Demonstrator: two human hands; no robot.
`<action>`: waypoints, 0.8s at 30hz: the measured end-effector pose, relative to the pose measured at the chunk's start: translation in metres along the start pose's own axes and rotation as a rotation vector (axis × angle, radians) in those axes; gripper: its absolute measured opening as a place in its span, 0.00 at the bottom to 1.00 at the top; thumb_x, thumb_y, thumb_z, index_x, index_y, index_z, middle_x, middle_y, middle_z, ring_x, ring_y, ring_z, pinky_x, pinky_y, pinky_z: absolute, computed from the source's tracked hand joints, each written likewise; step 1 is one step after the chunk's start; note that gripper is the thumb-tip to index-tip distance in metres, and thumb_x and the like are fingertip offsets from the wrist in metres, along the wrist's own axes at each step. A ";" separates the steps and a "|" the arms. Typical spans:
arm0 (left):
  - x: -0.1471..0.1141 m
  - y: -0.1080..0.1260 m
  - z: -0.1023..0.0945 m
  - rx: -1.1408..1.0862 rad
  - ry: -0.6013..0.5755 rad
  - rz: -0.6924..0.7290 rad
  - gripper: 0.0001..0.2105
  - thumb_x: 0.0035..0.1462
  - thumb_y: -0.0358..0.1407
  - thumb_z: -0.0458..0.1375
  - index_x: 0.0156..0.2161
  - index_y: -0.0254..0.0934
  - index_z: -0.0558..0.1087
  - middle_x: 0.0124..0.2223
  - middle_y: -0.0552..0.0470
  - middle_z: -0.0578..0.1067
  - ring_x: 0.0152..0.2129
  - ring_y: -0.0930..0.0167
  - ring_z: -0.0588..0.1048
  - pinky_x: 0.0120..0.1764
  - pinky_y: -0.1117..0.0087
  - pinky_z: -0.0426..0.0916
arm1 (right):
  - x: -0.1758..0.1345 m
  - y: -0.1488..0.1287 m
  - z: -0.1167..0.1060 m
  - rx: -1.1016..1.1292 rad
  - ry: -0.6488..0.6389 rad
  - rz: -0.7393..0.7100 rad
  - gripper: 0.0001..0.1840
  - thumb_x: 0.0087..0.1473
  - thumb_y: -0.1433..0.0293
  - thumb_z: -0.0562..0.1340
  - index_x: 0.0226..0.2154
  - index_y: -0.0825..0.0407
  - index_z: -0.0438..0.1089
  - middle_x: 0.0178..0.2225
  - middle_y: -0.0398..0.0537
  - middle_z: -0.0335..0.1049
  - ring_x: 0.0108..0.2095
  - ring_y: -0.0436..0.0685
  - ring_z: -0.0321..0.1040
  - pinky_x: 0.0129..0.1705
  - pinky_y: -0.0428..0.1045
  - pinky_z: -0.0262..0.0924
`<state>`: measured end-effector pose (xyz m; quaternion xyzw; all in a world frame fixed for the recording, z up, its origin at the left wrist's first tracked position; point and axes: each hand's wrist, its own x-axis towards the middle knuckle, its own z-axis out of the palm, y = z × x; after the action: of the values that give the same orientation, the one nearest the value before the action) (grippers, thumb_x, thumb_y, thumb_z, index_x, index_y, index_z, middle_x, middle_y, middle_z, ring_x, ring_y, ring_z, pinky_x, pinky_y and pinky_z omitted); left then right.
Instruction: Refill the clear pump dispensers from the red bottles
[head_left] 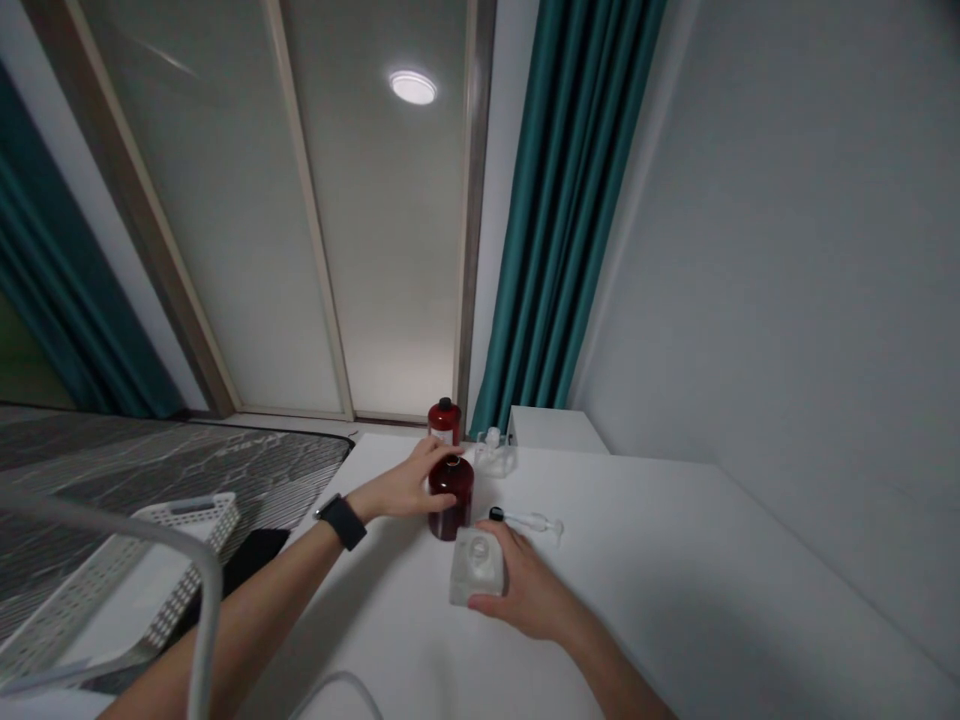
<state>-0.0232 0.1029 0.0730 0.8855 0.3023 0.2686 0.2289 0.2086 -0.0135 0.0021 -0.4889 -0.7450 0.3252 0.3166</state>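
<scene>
My left hand (412,485), with a dark watch on the wrist, is closed around a dark red bottle (454,515) that stands on the white table without a visible pump. In my right hand (525,585) is a clear, square-shouldered bottle (474,575) with an open neck, gripped at its right side. The two bottles are close together. Just past my right hand lies a pump head (532,521) with a black collar. Behind the left hand stands another red bottle (444,420) with a black cap and a pale label. A clear bottle (495,456) with a whitish top is to its right.
The white table (630,560) meets a grey wall on the right. A white box-like cabinet (555,430) is at the far edge. At lower left are a white perforated basket (82,610) and a curved white tube (202,600).
</scene>
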 end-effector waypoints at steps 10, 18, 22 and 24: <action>-0.021 0.002 0.064 -0.444 0.498 -0.212 0.24 0.46 0.38 0.64 0.48 0.38 0.62 0.46 0.47 0.72 0.45 0.61 0.73 0.51 0.55 0.67 | 0.003 0.004 0.004 0.103 0.125 0.066 0.41 0.38 0.71 0.72 0.56 0.46 0.62 0.55 0.51 0.67 0.56 0.64 0.64 0.59 0.60 0.57; -0.028 0.025 0.078 -0.419 0.595 -0.272 0.27 0.46 0.37 0.63 0.51 0.41 0.59 0.50 0.46 0.70 0.47 0.61 0.72 0.51 0.55 0.68 | 0.003 -0.004 0.005 0.334 0.264 0.097 0.41 0.44 0.72 0.68 0.60 0.45 0.54 0.56 0.51 0.64 0.49 0.60 0.69 0.54 0.58 0.65; -0.031 0.031 0.078 -0.432 0.596 -0.267 0.28 0.45 0.39 0.65 0.50 0.41 0.58 0.48 0.48 0.69 0.45 0.62 0.73 0.49 0.57 0.68 | 0.000 -0.011 0.012 0.477 0.297 0.058 0.46 0.46 0.72 0.67 0.64 0.44 0.45 0.55 0.51 0.63 0.47 0.59 0.69 0.53 0.59 0.65; -0.032 0.033 0.078 -0.451 0.584 -0.246 0.28 0.45 0.39 0.65 0.49 0.41 0.58 0.48 0.47 0.70 0.46 0.62 0.73 0.50 0.56 0.68 | -0.002 -0.014 0.015 0.507 0.336 0.050 0.47 0.46 0.71 0.67 0.64 0.43 0.44 0.54 0.51 0.62 0.48 0.59 0.69 0.53 0.59 0.65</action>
<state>0.0168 0.0387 0.0223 0.6562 0.3921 0.5397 0.3526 0.1898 -0.0221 0.0044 -0.4596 -0.5649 0.4229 0.5393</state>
